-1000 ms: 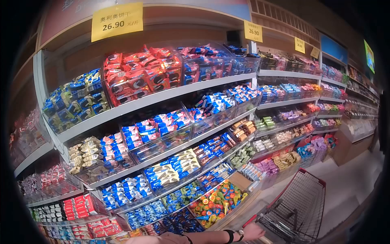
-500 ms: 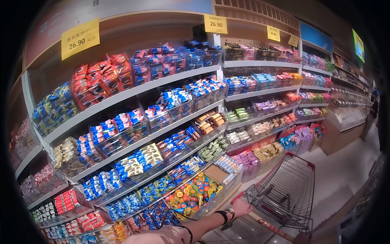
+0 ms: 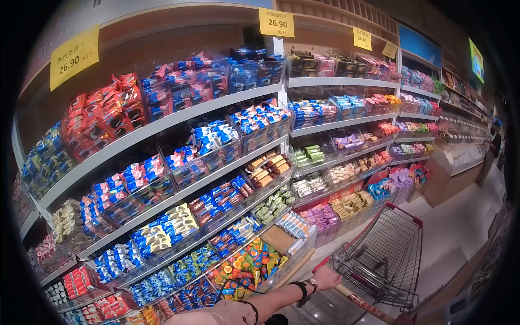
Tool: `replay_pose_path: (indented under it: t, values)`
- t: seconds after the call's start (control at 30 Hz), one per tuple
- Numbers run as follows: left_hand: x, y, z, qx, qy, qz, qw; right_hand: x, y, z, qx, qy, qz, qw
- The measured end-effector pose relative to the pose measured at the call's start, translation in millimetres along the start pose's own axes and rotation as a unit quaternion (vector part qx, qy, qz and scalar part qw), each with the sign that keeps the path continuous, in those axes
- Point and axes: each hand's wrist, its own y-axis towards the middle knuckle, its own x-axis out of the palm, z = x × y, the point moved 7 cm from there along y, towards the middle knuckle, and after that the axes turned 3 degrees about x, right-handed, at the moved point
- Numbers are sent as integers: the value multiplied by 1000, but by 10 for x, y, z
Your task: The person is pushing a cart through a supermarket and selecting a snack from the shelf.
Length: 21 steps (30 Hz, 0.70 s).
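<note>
Left hand (image 3: 326,279) clamped on cart (image 3: 382,260) handle beside snack shelves (image 3: 162,124)
We read tags (image 3: 277,23) "26.90"; shelves shifted left since earlier frame; right hand's grip we cannot tell

Four yellow price cards hang along the top board of the shelving. The card at the left end (image 3: 74,58) carries a line of Chinese characters, too small to read surely, above the number 26.90 and a smaller unit mark. The second card (image 3: 277,22), above the upright between two shelf bays, also reads 26.90 under a line of small characters. The third card (image 3: 362,38), further right, shows 26.90 faintly. The fourth card (image 3: 389,50), tilted near the right end, is too small to read. Print on the snack packets in the bins cannot be made out.
</note>
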Motion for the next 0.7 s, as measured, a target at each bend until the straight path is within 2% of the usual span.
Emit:
replay_pose_path:
  t: [0.13,0.17,0.23,0.27,0.37,0.4,0.47,0.57,0.7]
  values:
    - [22,247,-221,21,-22,-22,999,-235,69,-333,53,-9,-24,998]
    - [83,295,-295,26,-19,-43,999,-163,145,-323,53,-16,-22,998]
    - [98,402,-431,32,-17,-32,999,101,226,-329,59,-35,-82,994]
    - [98,456,-480,43,-16,-23,999,44,230,-427,36,13,-29,999]
    - [116,637,-613,56,-22,-8,998,-17,300,-610,32,14,-11,999]
    - [111,692,-652,60,-25,1,998,166,363,-517,31,11,-16,999]
    - [122,799,-704,60,-32,-3,998,525,494,-339,-27,-41,34,998]
    - [186,987,-750,71,-37,2,997,476,612,-411,-67,-50,70,994]
    - [288,1268,-793,81,-32,10,996,387,836,-474,-7,23,54,998]
